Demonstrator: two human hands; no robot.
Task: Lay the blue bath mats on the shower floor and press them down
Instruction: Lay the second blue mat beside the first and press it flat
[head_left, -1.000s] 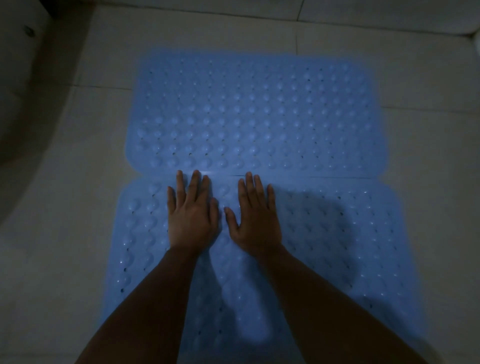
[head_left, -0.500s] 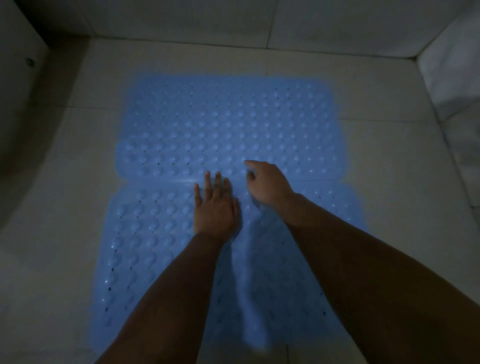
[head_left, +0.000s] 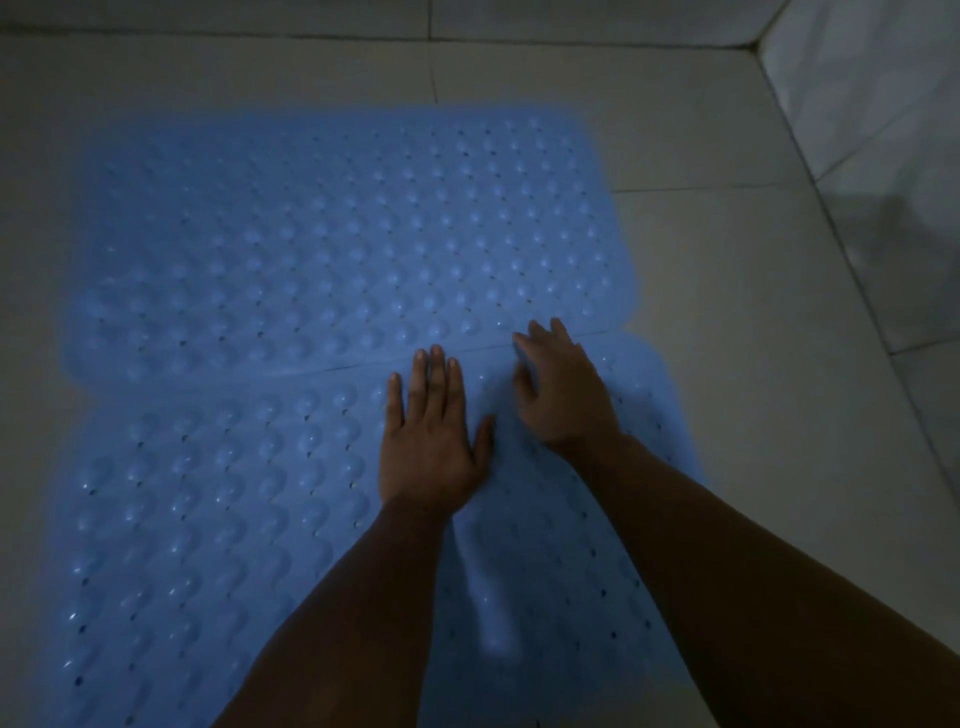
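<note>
Two blue bubbled bath mats lie flat on the pale tiled shower floor, edge to edge. The far mat (head_left: 332, 234) fills the upper middle of the view. The near mat (head_left: 197, 519) runs down to the bottom edge. My left hand (head_left: 431, 441) lies flat on the near mat with straight fingers, its fingertips at the seam. My right hand (head_left: 561, 389) rests beside it with fingers spread, fingertips reaching the seam. My forearms hide part of the near mat.
Bare floor tiles (head_left: 753, 364) stretch to the right of the mats. A tiled wall (head_left: 883, 130) rises at the right, meeting the floor along a diagonal line. Another wall base runs along the top edge.
My right hand lifted off the near mat, curled briefly, and now rests farther right with fingers spread at the seam. My left hand stays flat. The view has shifted right.
</note>
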